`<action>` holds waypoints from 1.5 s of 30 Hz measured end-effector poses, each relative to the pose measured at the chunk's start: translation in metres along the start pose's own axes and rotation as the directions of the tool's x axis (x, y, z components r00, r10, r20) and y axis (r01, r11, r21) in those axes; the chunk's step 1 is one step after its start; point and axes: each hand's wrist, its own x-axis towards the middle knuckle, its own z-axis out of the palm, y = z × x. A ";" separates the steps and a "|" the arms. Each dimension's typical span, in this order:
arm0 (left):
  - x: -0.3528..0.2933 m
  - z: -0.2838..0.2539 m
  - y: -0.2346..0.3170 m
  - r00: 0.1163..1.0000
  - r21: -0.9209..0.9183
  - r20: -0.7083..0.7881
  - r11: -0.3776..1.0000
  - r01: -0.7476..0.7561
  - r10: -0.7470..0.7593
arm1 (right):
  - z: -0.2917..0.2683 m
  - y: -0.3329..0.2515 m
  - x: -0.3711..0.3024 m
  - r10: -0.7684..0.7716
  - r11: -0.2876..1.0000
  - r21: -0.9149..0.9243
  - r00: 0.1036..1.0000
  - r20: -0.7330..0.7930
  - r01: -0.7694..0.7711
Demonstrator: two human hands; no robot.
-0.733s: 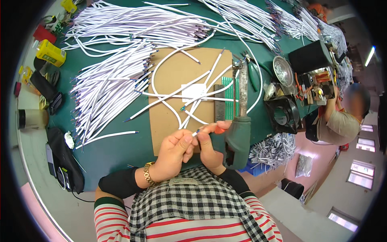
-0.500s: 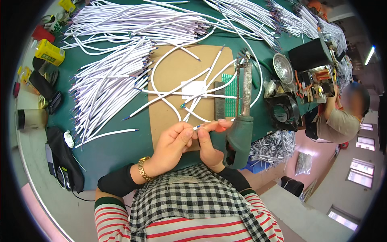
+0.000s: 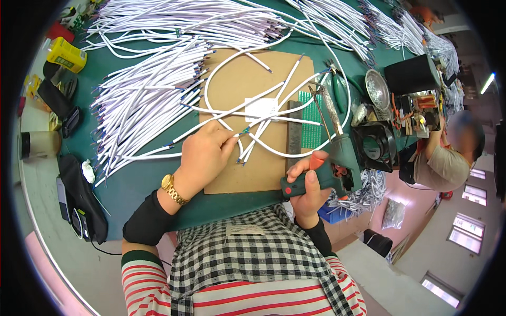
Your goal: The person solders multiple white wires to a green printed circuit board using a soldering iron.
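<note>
My left hand, fingers pinched, holds the end of a white cable beside a tiny green circuit board at the tip of another cable. Most of the held cable is hidden by the hand. My right hand is wrapped round the handle of a dark green soldering gun, an orange covering on one finger. The gun's long metal tip points away from me, above the perforated green board. Several loose white cables cross the brown cardboard sheet beneath, over a white paper square.
Bundles of white cables lie left and far. A dark bar borders the green board. At right are pliers, a metal dish and a black fan. A yellow bottle stands left; a co-worker sits right.
My hands have parted. The left moved forward to the tiny board with the cable end; the right moved right and swung the soldering gun, its handle now turned toward me.
</note>
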 end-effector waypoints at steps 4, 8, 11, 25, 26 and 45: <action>-0.001 0.004 -0.004 1.000 0.006 0.005 1.000 0.023 -0.023 | -0.006 0.000 -0.008 0.079 0.996 0.031 0.997 0.021 -0.080; 0.000 0.009 -0.003 0.999 -0.054 -0.021 0.998 0.043 -0.044 | -0.009 0.003 -0.010 0.132 0.991 -0.007 0.991 0.012 -0.132; 0.001 0.011 -0.003 0.998 -0.086 -0.033 0.995 0.054 -0.057 | -0.010 0.004 -0.007 0.152 0.988 0.002 0.988 0.027 -0.152; 0.000 0.018 -0.002 0.993 -0.131 -0.094 0.989 0.061 -0.074 | -0.034 -0.015 -0.028 0.336 0.937 -0.177 0.912 0.236 -0.299; 0.000 0.018 -0.002 0.991 -0.133 -0.104 0.989 0.071 -0.085 | -0.037 -0.017 -0.031 0.358 0.929 -0.199 0.895 0.265 -0.312; 0.002 0.025 -0.006 0.979 -0.061 -0.199 0.998 0.033 -0.044 | -0.047 -0.010 -0.039 0.458 0.761 -0.631 0.814 0.357 -0.151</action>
